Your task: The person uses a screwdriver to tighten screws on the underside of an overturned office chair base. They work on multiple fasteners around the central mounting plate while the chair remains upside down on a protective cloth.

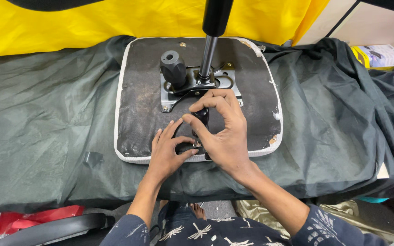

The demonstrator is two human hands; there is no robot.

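While an upturned chair seat (137,91) lies across the middle of a surface draped in dark green cloth (46,118), a person's two hands meet near the seat's near edge. The right hand (222,132) curls thumb and fingers around a small black knob (201,116), gripping it. The left hand (167,152) rests on the seat just beside it, thumb and forefinger pinched at something small beneath the knob; what it is cannot be told. Toward the seat's far edge, a black metal mounting plate (226,82) is bolted to the underside, carrying a thick black handle (173,68) and an upright gas-lift cylinder (208,54). Yellow fabric (92,23) hangs behind the surface's far edge.
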